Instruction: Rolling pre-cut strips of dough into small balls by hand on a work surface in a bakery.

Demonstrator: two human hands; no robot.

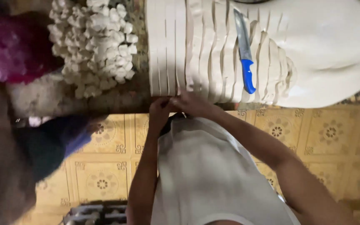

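Both hands meet at the near edge of the desk (121, 100), just where the cut strips of pale dough (188, 50) end. The left hand (160, 109) and the right hand (194, 104) are pressed close together, fingers curled and pinching the near end of one strip (which strip exactly is hard to tell, since the fingers cover it). The strips lie side by side, running from the near edge toward the far edge, still joined on to a large uncut sheet of dough (330, 50) that fills the desk's right end. A knife with a blue handle (245, 50) lies on top of the strips, blade pointing toward the far edge. At the desk's left end sits a heap of small dough pieces (94, 41), well apart from the hands. Below the desk, a yellow patterned tile floor (334, 133) shows.
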